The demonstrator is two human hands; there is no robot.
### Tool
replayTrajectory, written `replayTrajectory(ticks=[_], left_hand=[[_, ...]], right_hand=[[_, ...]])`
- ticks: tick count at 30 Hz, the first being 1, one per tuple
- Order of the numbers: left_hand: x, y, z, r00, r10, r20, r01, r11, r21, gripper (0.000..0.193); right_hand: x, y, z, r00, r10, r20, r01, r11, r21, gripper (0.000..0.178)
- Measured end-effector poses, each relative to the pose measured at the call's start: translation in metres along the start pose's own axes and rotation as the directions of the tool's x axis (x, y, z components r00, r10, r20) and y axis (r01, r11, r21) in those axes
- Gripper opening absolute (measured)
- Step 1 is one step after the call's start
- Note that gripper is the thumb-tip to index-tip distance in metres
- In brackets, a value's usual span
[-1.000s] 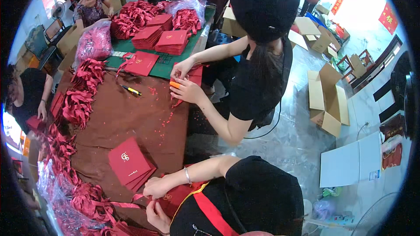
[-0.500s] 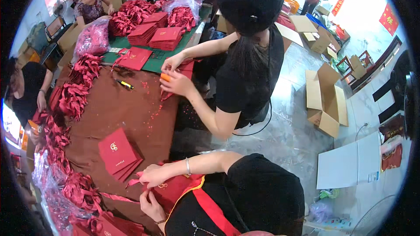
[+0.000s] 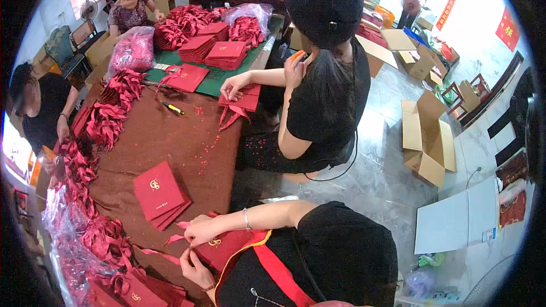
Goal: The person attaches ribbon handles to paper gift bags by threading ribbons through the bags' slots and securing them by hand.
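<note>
A flat red folder (image 3: 218, 253) with a gold emblem rests against my apron at the table's near edge. My right hand (image 3: 203, 231), with a bracelet at the wrist, is closed on a red ribbon (image 3: 175, 239) whose ends stick out past the fingers. Just below it, my left hand (image 3: 197, 270) pinches at the same ribbon, its fingertips meeting those of the right. The knot or loop between them is hidden by the fingers. A small fanned stack of red folders (image 3: 161, 191) lies beyond my hands on the brown cloth (image 3: 165, 142).
Bundles of red ribbon (image 3: 105, 241) and clear plastic wrap (image 3: 57, 221) line the left side. More folders (image 3: 139, 295) lie at the lower left. A yellow marker (image 3: 173, 108) lies farther off. A co-worker (image 3: 327, 113) sits ahead; others work beyond. An open carton (image 3: 424, 142) stands on the floor.
The co-worker ahead has raised one hand, with an orange thing in it, toward their head; their other hand stays by a red folder. My hands have hardly moved. The view has shifted slightly.
</note>
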State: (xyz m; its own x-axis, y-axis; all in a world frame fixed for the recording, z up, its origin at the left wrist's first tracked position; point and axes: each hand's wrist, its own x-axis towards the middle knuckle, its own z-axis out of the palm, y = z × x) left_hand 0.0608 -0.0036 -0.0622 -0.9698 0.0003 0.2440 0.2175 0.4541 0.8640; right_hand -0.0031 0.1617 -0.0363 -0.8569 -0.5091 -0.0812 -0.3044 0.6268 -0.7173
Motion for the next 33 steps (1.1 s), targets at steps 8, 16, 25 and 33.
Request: replayTrajectory(ticks=[8,16,25,33], left_hand=[[0.004,0.009,0.003,0.991,-0.13,-0.011,0.128,0.987,-0.096,0.02],[0.018,0.009,0.01,0.99,-0.136,0.031,0.139,0.987,-0.081,0.02],[0.02,0.001,0.013,0.997,-0.052,0.051,0.053,0.998,-0.015,0.019],[0.032,0.001,-0.012,0.991,-0.083,0.108,0.086,0.996,-0.03,0.019]], right_hand=[[0.0,-0.005,-0.016,0.999,-0.032,-0.016,0.032,0.999,-0.015,0.02],[-0.003,0.015,-0.013,0.996,0.011,-0.084,-0.005,0.998,0.069,0.019],[0.005,0.002,-0.027,0.994,0.089,0.064,-0.091,0.996,0.025,0.017],[0.014,-0.023,-0.022,0.989,0.141,0.037,-0.144,0.984,0.102,0.018]])
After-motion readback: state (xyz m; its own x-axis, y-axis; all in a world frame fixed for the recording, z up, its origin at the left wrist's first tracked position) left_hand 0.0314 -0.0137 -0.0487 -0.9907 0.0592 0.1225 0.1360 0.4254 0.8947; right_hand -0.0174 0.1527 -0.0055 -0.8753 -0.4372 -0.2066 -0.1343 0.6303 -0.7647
